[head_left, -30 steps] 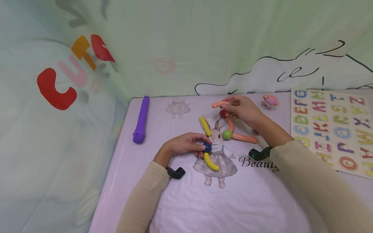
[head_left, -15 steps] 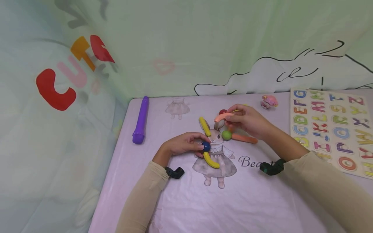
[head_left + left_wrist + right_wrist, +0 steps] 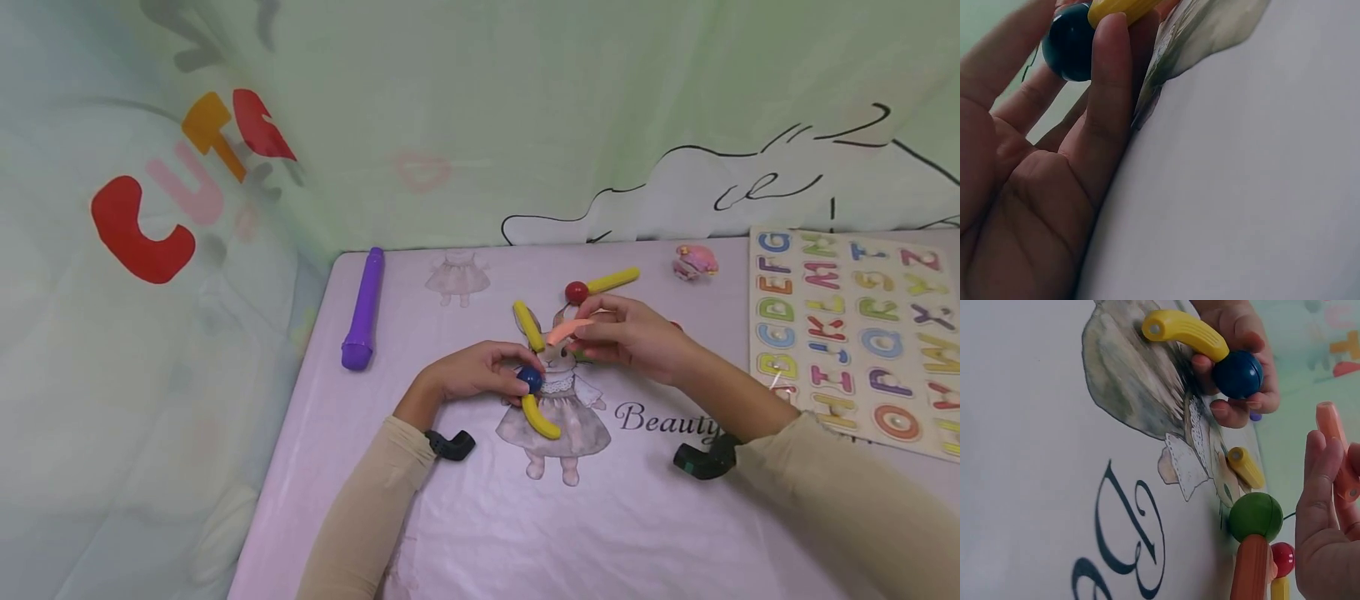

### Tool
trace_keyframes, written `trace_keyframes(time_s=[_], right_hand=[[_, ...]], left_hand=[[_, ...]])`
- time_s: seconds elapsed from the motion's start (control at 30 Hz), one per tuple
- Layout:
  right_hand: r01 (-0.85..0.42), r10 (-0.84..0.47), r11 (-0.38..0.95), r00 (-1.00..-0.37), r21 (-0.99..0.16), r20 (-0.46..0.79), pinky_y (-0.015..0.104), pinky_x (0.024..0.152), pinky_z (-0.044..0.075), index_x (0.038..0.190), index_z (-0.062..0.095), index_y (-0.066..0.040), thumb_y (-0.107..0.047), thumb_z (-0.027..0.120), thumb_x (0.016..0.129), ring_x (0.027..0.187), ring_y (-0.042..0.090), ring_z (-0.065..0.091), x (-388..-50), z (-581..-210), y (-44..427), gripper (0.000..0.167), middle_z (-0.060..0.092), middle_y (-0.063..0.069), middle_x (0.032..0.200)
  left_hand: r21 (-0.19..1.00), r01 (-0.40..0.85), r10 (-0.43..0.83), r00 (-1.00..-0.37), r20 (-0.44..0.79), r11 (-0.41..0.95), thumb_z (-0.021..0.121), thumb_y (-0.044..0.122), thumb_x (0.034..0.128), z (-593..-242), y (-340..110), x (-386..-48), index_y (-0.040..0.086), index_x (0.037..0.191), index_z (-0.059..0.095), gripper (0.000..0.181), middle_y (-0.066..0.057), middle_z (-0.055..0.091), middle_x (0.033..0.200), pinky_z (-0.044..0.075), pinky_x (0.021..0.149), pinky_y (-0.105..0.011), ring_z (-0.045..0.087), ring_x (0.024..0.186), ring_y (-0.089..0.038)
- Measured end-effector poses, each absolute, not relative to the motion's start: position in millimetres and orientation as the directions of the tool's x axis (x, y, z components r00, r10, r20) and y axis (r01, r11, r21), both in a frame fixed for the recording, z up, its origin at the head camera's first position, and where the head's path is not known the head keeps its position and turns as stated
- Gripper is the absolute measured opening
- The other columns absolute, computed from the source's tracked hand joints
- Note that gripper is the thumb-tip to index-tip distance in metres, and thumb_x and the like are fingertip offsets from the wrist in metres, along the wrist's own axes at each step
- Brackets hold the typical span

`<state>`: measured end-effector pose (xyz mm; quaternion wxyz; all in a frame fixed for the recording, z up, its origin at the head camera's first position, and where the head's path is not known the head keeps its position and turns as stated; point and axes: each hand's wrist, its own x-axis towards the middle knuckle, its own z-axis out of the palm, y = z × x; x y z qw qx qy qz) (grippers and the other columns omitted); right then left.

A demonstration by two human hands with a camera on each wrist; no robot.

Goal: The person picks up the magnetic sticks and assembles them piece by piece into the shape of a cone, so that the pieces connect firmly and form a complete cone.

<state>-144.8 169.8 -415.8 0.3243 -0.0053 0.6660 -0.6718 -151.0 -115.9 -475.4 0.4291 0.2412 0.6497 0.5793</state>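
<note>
My left hand (image 3: 480,369) grips a dark blue ball (image 3: 531,380) between thumb and fingers, low over the rabbit print. Joined to that ball is a yellow curved rod (image 3: 1188,331), its free end angled toward the table's front. My right hand (image 3: 637,337) pinches a short orange curved rod (image 3: 566,330) in the air, up and right of the blue ball and apart from it. A green ball (image 3: 1255,515) with an orange straight rod (image 3: 1250,565) shows in the right wrist view; the right hand mostly covers it in the head view.
A yellow straight rod (image 3: 528,325) lies beyond the left hand. Farther back are a red ball (image 3: 577,292) and its yellow rod (image 3: 613,280). A purple stick toy (image 3: 363,321) lies left, a pink toy (image 3: 695,262) back right, and a letter board (image 3: 855,333) at right.
The right hand has come nearer the front with the orange curved rod, uncovering the red ball and its yellow rod and covering the green ball. The left hand stays almost still.
</note>
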Motion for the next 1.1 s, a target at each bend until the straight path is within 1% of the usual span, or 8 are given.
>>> trace_keyframes(time_s=[0.1, 0.23, 0.33, 0.47, 0.6, 0.7, 0.87, 1.1], right_hand=[[0.405, -0.463, 0.114, -0.786, -0.907, -0.409, 0.025, 0.087, 0.06, 0.123, 0.05, -0.005, -0.021, 0.067, 0.1, 0.1, 0.018, 0.074, -140.9, -418.2, 169.2, 0.033, 0.076, 0.001, 0.11], [0.403, -0.479, 0.147, -0.77, -0.903, -0.422, 0.028, 0.088, 0.06, 0.124, 0.051, -0.005, -0.022, 0.067, 0.1, 0.1, 0.02, 0.074, -135.5, -420.9, 167.5, 0.033, 0.076, 0.003, 0.112], [0.429, -0.487, 0.158, -0.75, -0.889, -0.448, 0.03, 0.089, 0.06, 0.127, 0.051, -0.004, -0.023, 0.068, 0.1, 0.099, 0.021, 0.074, -131.0, -423.1, 165.6, 0.037, 0.076, 0.005, 0.112], [0.458, -0.505, 0.148, -0.727, -0.877, -0.465, 0.033, 0.091, 0.059, 0.131, 0.048, 0.0, -0.02, 0.068, 0.099, 0.1, 0.022, 0.074, -125.1, -426.2, 163.9, 0.042, 0.074, 0.005, 0.11], [0.432, -0.539, 0.178, -0.709, -0.884, -0.455, 0.034, 0.092, 0.059, 0.137, 0.05, 0.006, -0.02, 0.069, 0.099, 0.1, 0.02, 0.073, -119.9, -428.8, 164.7, 0.05, 0.074, 0.005, 0.111], [0.402, -0.577, 0.196, -0.69, -0.894, -0.437, 0.035, 0.092, 0.059, 0.139, 0.053, 0.007, -0.021, 0.07, 0.098, 0.1, 0.021, 0.073, -116.9, -431.0, 165.9, 0.052, 0.075, 0.006, 0.113], [0.379, -0.627, 0.176, -0.668, -0.908, -0.4, 0.036, 0.09, 0.06, 0.135, 0.054, 0.009, -0.017, 0.068, 0.099, 0.097, 0.024, 0.074, -114.1, -436.1, 166.7, 0.046, 0.076, 0.009, 0.111], [0.377, -0.634, 0.22, -0.646, -0.899, -0.426, 0.033, 0.086, 0.061, 0.123, 0.054, 0.006, -0.013, 0.065, 0.1, 0.092, 0.021, 0.074, -112.9, -440.4, 168.3, 0.032, 0.075, 0.013, 0.106]], left_hand=[[0.96, -0.179, 0.815, -0.51, -0.276, 0.214, 0.067, 0.001, 0.0964, -474.6, -114.5, -150.8, -0.004, 0.132, 0.057, 0.037, -0.005, 0.066, 0.106, 0.057, 0.076, -0.024, 0.066, 0.081, -0.01], [0.955, -0.197, 0.81, -0.509, -0.292, 0.22, 0.066, 0.0, 0.0961, -474.6, -113.6, -151.0, -0.005, 0.133, 0.055, 0.039, -0.006, 0.064, 0.112, 0.057, 0.075, -0.023, 0.066, 0.082, -0.011], [0.951, -0.206, 0.803, -0.513, -0.304, 0.229, 0.066, 0.0, 0.096, -474.7, -113.8, -151.1, -0.005, 0.132, 0.056, 0.038, -0.008, 0.063, 0.117, 0.058, 0.078, -0.024, 0.067, 0.085, -0.012], [0.952, -0.195, 0.801, -0.516, -0.305, 0.237, 0.066, 0.0, 0.096, -473.8, -114.5, -150.5, -0.005, 0.131, 0.057, 0.037, -0.009, 0.063, 0.117, 0.059, 0.08, -0.025, 0.069, 0.087, -0.013], [0.952, -0.182, 0.804, -0.51, -0.305, 0.246, 0.067, 0.001, 0.0958, -471.5, -115.1, -149.4, -0.004, 0.132, 0.058, 0.038, -0.009, 0.064, 0.117, 0.059, 0.08, -0.025, 0.069, 0.087, -0.012], [0.948, -0.196, 0.807, -0.499, -0.316, 0.25, 0.068, 0.001, 0.0956, -469.2, -115.2, -148.9, -0.004, 0.134, 0.057, 0.04, -0.009, 0.065, 0.117, 0.059, 0.08, -0.025, 0.069, 0.088, -0.012], [0.941, -0.22, 0.809, -0.483, -0.335, 0.259, 0.068, 0.001, 0.0958, -467.3, -115.1, -149.0, -0.004, 0.137, 0.056, 0.043, -0.009, 0.066, 0.117, 0.059, 0.08, -0.025, 0.07, 0.088, -0.012], [0.946, -0.175, 0.811, -0.486, -0.325, 0.274, 0.069, 0.005, 0.0961, -469.2, -115.1, -149.8, 0.001, 0.139, 0.057, 0.045, -0.008, 0.066, 0.121, 0.059, 0.082, -0.027, 0.07, 0.089, -0.013]])
